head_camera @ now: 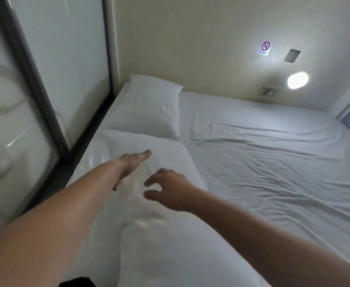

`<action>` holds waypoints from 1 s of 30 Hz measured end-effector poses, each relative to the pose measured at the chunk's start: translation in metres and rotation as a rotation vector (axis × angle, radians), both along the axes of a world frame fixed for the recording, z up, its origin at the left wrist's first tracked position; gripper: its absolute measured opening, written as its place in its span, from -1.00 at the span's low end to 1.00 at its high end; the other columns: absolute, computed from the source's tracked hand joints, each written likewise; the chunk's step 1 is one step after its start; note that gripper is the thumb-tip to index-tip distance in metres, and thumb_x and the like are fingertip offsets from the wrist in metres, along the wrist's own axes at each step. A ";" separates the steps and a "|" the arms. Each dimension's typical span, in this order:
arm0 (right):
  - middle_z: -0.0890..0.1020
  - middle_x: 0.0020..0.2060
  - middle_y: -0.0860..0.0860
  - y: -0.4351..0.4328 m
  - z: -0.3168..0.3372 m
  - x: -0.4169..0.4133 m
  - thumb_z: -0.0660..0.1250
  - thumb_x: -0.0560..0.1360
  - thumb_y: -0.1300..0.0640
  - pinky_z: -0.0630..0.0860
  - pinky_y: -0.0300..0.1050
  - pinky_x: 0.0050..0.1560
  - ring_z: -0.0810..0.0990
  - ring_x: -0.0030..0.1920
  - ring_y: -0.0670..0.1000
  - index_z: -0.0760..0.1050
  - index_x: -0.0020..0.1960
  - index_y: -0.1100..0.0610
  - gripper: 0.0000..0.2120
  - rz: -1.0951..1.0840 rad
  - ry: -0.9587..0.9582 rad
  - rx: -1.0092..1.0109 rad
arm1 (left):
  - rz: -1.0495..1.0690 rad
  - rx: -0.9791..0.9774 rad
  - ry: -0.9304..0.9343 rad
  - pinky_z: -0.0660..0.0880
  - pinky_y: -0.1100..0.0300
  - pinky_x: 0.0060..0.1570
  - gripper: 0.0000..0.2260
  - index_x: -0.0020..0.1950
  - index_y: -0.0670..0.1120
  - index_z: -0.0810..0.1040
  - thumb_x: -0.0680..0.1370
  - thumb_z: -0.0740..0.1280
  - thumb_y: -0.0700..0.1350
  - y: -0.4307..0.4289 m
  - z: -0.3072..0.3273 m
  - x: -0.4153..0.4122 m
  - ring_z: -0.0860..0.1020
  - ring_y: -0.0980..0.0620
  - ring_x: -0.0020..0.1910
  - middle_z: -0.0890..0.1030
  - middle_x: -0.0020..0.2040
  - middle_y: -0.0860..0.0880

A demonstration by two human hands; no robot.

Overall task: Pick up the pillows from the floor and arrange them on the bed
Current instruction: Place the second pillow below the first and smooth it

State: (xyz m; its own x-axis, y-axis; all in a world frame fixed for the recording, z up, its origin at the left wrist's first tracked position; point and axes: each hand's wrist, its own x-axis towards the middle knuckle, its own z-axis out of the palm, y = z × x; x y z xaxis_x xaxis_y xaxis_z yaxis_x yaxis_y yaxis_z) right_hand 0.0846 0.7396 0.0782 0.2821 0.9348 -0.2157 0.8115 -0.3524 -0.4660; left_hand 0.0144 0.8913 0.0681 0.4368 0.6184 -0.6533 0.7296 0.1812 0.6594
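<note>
A white pillow lies flat in the bed's far left corner against the wall. A second white pillow lies just in front of it along the left edge of the bed. My left hand stretches out flat over this nearer pillow, fingers pointing forward, holding nothing. My right hand hovers over the same pillow with its fingers spread and curled, also holding nothing. Whether either hand touches the fabric is unclear.
A glass partition with a dark frame runs close along the bed's left side. On the far wall are a lit round lamp, a socket, a switch plate and a no-smoking sign. The wrinkled white sheet spreads to the right.
</note>
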 end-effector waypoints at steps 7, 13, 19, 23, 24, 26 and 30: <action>0.31 0.47 0.11 -0.094 -0.085 0.105 0.32 0.42 -0.30 0.24 0.03 0.41 0.32 0.43 0.12 0.24 0.49 0.07 -0.22 -0.680 0.297 -0.234 | 0.134 0.002 0.016 0.20 -0.06 0.44 0.11 0.56 -0.21 -0.13 0.32 0.51 0.22 -0.013 -0.084 -0.061 0.19 -0.19 0.51 0.14 0.56 -0.18; 0.68 0.07 0.15 -0.104 -0.150 0.082 0.52 0.25 -0.20 0.54 0.13 0.18 0.65 0.05 0.16 0.57 0.18 0.17 -0.37 -0.924 0.595 -0.072 | 0.443 -0.263 -0.226 0.56 -0.07 0.05 -0.36 0.27 -0.26 0.45 0.30 0.60 -0.07 -0.048 -0.139 -0.077 0.63 -0.20 0.03 0.62 0.13 -0.25; 0.71 -0.41 0.09 -0.072 -0.108 0.080 0.41 0.42 0.21 0.60 -0.10 -0.39 0.69 -0.39 0.08 0.65 -0.16 0.26 -0.89 -0.910 0.528 0.159 | 0.546 0.072 -0.264 0.62 -0.06 -0.10 -0.76 -0.03 -0.27 0.61 0.31 0.45 -0.32 0.000 -0.108 -0.049 0.63 -0.14 -0.23 0.63 -0.25 -0.19; 0.72 -0.33 0.11 -0.060 -0.096 0.060 0.40 0.45 0.22 0.61 -0.03 -0.27 0.70 -0.29 0.11 0.64 -0.15 0.23 -0.92 -0.900 0.511 0.280 | 0.422 0.231 -0.351 0.63 -0.12 -0.06 -0.88 -0.16 -0.09 0.58 0.34 0.43 -0.23 0.052 -0.078 -0.032 0.64 -0.19 -0.17 0.66 -0.16 -0.19; 0.72 -0.30 0.08 -0.059 -0.096 0.054 0.41 0.45 0.23 0.60 0.00 -0.20 0.69 -0.25 0.08 0.64 -0.12 0.23 -0.93 -0.897 0.499 0.302 | 0.364 0.278 -0.357 0.62 -0.11 -0.04 -0.87 -0.13 -0.08 0.59 0.35 0.42 -0.23 0.063 -0.071 -0.027 0.64 -0.19 -0.14 0.67 -0.12 -0.20; 0.72 -0.25 -0.01 -0.058 -0.094 0.039 0.43 0.45 0.27 0.56 -0.04 -0.13 0.67 -0.19 -0.01 0.63 -0.02 0.21 -0.88 -0.848 0.499 0.324 | 0.239 0.391 -0.354 0.59 -0.07 0.03 -0.81 -0.03 -0.09 0.63 0.37 0.41 -0.21 0.085 -0.057 -0.010 0.64 -0.18 -0.06 0.69 -0.05 -0.18; 0.70 -0.13 0.21 -0.041 -0.101 -0.001 0.43 0.46 0.08 0.57 0.09 0.00 0.66 -0.05 0.16 0.61 -0.03 0.24 -0.78 -0.715 0.455 0.149 | -0.079 0.663 -0.254 0.48 -0.03 0.16 -0.80 0.02 -0.01 0.60 0.44 0.28 -0.14 0.111 -0.028 0.044 0.59 -0.14 0.09 0.67 0.03 -0.09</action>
